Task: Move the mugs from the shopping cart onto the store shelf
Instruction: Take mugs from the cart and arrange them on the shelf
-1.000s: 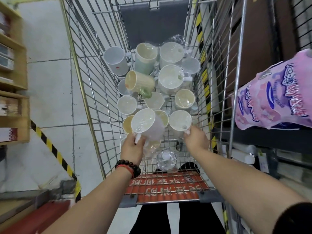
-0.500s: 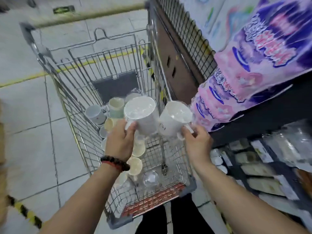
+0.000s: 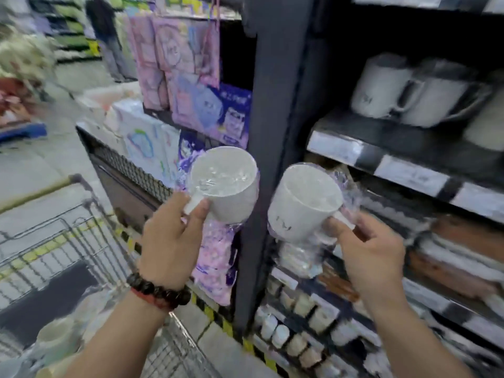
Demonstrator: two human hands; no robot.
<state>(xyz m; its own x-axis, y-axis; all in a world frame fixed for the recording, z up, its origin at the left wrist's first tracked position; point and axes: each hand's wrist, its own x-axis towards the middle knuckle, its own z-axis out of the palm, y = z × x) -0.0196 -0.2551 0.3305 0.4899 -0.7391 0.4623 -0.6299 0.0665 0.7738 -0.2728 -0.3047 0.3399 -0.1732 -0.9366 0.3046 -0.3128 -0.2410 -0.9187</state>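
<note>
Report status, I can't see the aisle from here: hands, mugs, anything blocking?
Left hand grips one wrapped mug, right hand another. Both held short of the shelf. White mugs already there; a dark upright stands between.

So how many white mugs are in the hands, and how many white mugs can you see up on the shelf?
Mugs held: 2, one in the left hand (left mug), one in the right hand (right mug).
Mugs on the shelf: 2 clear; more is cut off.
Total: 4.

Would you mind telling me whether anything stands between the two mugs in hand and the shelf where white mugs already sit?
Nothing visible does. The left mug sits in front of the dark upright post; the right mug is already past it, below the shelf holding white mugs, with open air between.
</note>
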